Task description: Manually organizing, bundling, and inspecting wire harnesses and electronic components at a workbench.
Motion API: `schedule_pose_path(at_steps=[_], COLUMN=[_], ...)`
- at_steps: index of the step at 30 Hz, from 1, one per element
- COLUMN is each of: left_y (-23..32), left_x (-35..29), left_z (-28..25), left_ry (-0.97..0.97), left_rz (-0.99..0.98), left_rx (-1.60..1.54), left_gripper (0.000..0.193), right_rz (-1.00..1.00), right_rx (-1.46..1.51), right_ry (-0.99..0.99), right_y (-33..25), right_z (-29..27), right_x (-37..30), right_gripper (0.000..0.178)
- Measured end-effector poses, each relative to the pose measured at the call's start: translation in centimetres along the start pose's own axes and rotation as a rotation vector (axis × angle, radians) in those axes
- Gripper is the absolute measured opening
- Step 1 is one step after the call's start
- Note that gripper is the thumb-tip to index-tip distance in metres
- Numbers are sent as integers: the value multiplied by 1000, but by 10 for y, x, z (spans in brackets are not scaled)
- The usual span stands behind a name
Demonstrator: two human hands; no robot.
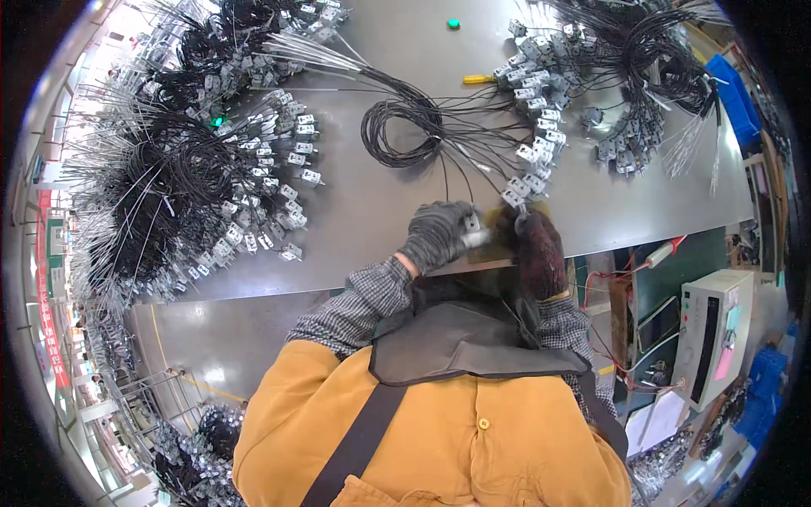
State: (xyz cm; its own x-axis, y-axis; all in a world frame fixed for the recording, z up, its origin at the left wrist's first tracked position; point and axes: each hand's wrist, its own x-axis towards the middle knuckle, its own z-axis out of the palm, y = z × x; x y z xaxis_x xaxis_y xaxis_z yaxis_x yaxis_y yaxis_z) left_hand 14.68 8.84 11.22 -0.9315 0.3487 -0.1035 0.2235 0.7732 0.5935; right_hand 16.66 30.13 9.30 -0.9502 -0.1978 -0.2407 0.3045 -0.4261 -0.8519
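My left hand, in a grey knit glove, is closed near the table's front edge. It pinches a small silver-white cable connector, its lower end blurred. My right hand, in a dark red and black glove, is closed just to the right. A small silvery piece shows at its fingertips, too small to name. Beyond both hands lies a coiled bundle of black cables. Its cables fan right to a curved row of silver connectors. A yellowish patch lies on the table between the hands, partly hidden.
A large heap of black cables with connectors covers the table's left side. Another bundle lies far right. A yellow-handled tool and a small green object rest on the metal table. A beige instrument box stands right.
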Motion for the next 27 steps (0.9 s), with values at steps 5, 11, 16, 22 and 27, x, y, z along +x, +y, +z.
schedule_pose_path(at_steps=[5, 11, 16, 22, 27], left_y=[-8, 3, 7, 6, 10], left_x=[8, 4, 4, 13, 16], left_z=[21, 18, 6, 10, 6], left_ry=[95, 49, -15, -4, -14], left_rz=[108, 85, 94, 61, 107], left_rx=[108, 100, 90, -109, 42], left_gripper=[58, 59, 59, 54, 52], right_rz=[-536, -53, -155, -274, -461], right_rx=[-1041, -893, -832, -913, -1135], right_ry=[21, 71, 13, 86, 62], right_y=[3, -1, 25, -2, 25], right_z=[-22, -16, -23, 15, -1], right_x=[-4, -35, -48, -48, -42], right_gripper=[29, 24, 24, 26, 27])
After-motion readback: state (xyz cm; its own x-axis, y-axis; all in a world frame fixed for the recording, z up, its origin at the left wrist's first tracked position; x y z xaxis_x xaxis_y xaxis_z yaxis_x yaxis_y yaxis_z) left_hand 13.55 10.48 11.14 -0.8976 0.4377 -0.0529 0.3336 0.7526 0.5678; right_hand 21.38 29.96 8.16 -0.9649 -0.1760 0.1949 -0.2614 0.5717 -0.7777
